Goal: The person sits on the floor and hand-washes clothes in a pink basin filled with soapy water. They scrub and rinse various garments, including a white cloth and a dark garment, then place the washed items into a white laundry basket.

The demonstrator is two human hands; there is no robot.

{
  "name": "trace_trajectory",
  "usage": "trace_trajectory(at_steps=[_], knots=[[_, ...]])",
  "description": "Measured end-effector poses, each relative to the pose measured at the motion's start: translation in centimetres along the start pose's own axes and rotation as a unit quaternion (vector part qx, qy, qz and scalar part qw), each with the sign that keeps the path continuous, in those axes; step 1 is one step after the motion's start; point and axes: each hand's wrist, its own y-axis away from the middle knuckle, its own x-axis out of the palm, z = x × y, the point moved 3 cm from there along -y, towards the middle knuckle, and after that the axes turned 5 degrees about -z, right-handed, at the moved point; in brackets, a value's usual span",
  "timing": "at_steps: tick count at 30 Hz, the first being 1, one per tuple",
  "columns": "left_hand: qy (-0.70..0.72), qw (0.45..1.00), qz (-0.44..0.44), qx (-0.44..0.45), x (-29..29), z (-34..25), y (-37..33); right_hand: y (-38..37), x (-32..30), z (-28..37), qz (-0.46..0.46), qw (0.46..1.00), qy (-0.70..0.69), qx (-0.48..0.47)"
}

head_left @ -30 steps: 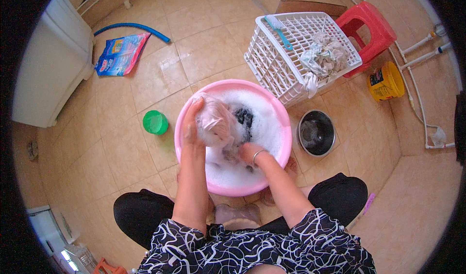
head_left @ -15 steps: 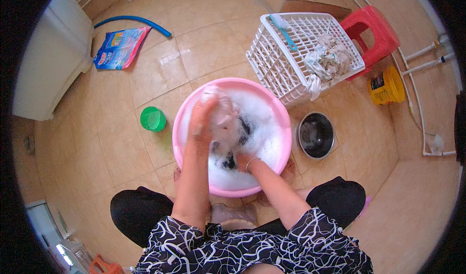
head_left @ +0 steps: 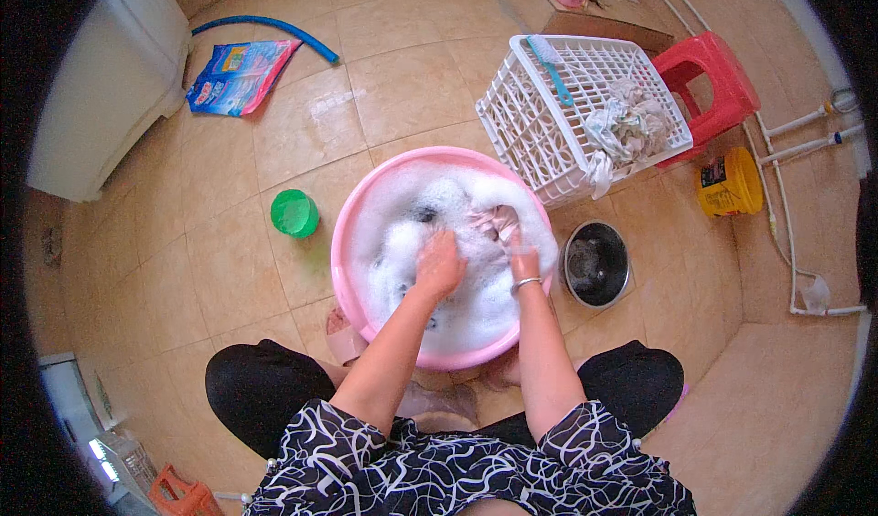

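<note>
A pink basin (head_left: 340,269) full of white suds (head_left: 384,205) stands on the floor in front of me. My left hand (head_left: 441,262) reaches into the foam near the middle, its fingers smeared by motion and partly under suds. At the basin's right side, my right hand (head_left: 524,262), with a bracelet at the wrist, is closed on a wet pale pink cloth (head_left: 498,223). Part of that cloth lies under foam. Dark cloth (head_left: 423,214) pokes through the suds beyond my left hand.
Right of the basin are a dark-bottomed metal bowl (head_left: 596,265) and a white crate (head_left: 535,150) bearing a brush (head_left: 553,70) and crumpled cloth (head_left: 626,127). A red stool (head_left: 709,68) and yellow bucket (head_left: 730,185) stand beyond. Left are a green cup (head_left: 294,213) and blue-pink packet (head_left: 240,79).
My left hand has come down from the basin's far left toward its middle. The pink cloth has shifted to the right, and my right hand has moved right and farther from me to it.
</note>
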Motion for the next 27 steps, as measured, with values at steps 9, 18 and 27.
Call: trace_trajectory(at_steps=[9,18,27], knots=[[0.007,0.955,0.22,-0.201,3.5,5.8,0.3,-0.5,4.6,-2.8,0.051,0.989,0.133,-0.038],[0.81,0.523,0.056,-0.259,2.2,3.7,0.9,11.1,7.0,7.7,0.145,0.937,0.009,-0.319],[0.468,0.824,0.091,-0.304,3.3,4.6,1.5,2.5,3.0,8.5,0.082,0.985,-0.037,-0.15]])
